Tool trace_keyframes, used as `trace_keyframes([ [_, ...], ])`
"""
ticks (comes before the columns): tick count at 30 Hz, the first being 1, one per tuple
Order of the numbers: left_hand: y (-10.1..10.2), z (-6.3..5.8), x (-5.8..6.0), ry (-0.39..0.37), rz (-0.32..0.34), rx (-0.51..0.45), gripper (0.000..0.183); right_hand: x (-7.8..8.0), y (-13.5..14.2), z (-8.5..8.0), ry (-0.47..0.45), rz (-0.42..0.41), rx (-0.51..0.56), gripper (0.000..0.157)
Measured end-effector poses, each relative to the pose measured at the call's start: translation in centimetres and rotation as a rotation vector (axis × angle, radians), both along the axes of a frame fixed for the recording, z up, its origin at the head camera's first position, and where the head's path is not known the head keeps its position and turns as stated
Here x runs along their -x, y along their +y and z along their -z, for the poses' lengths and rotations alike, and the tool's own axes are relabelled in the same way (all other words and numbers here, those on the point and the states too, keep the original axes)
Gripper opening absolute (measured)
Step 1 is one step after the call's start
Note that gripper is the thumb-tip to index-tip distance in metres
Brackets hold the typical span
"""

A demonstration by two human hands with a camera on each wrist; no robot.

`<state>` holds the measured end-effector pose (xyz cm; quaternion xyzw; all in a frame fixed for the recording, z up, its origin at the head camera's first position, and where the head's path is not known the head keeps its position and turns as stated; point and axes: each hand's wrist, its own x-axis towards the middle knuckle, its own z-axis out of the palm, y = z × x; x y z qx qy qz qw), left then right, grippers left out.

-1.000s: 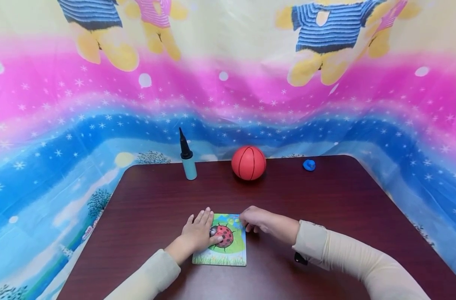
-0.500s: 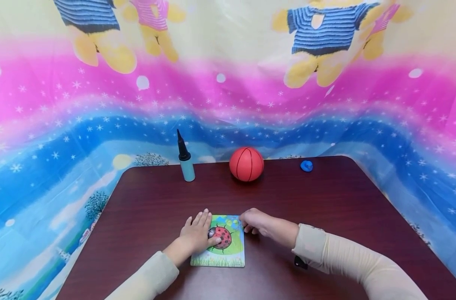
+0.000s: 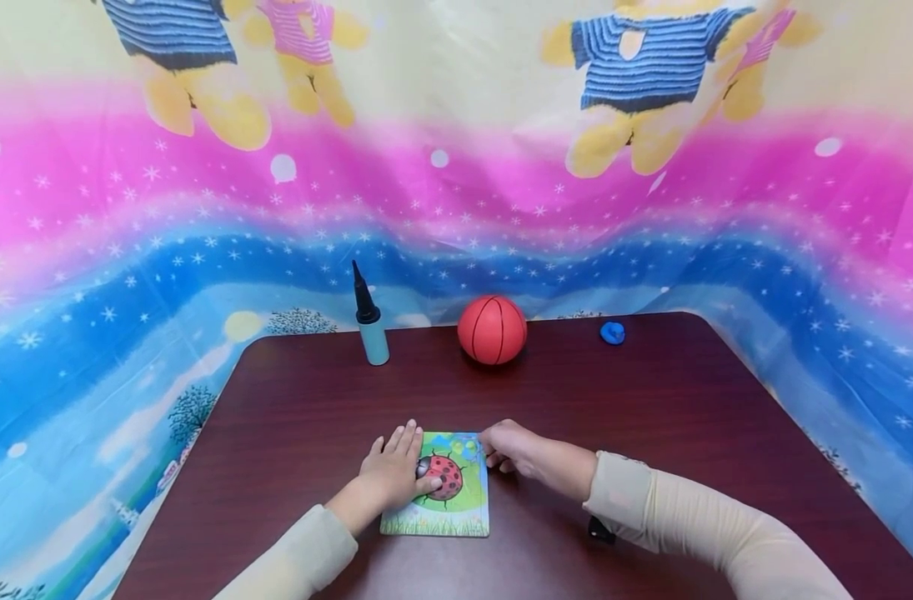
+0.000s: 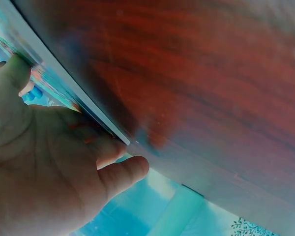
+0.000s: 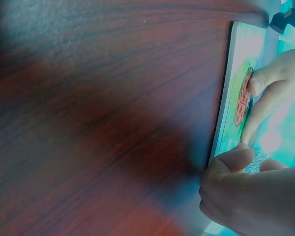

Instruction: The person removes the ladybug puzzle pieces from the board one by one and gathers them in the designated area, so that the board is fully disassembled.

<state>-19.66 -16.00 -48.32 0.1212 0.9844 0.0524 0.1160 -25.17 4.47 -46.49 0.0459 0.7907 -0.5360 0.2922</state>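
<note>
A square ladybug puzzle board (image 3: 456, 521) with a green and blue picture lies flat on the dark table. My left hand (image 3: 390, 473) is spread over its left side, fingers straight and thumb resting on the red ladybug. The left wrist view shows the palm of that hand (image 4: 49, 167) along the board's edge. At the upper right corner, my right hand (image 3: 512, 442) is bent inward with curled fingers. Seen from the right wrist, the thumb and fingers of that hand (image 5: 250, 191) pinch the board's corner, which they partly hide.
Toward the back of the table (image 3: 614, 392) stand a light blue hand pump (image 3: 374, 340) with a black nozzle and a red ball (image 3: 492, 330) with black lines. A small blue lump (image 3: 612, 333) lies at the back right. A printed cloth (image 3: 441, 208) hangs behind.
The head view has shifted slightly, so everything sits a little lower and further left. Both hands keep their places on the puzzle board.
</note>
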Motion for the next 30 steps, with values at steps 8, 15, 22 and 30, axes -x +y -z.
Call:
trace_keyframes([
  [8,-0.2,0.2,0.1,0.004,-0.003,-0.005,0.087,0.0,-0.2,0.2,-0.009,0.03,0.051,0.015],
  [15,-0.3,0.3,0.1,-0.006,-0.011,-0.004,0.087,0.1,-0.2,0.3,-0.007,0.017,0.016,0.006],
  [22,-0.2,0.3,0.2,-0.018,-0.014,-0.012,0.086,-0.1,-0.4,-0.4,0.019,-0.03,-0.059,0.005],
  [30,0.0,-0.1,0.1,-0.041,-0.01,0.003,0.086,1.0,-0.1,0.4,0.094,-0.106,-0.103,0.014],
])
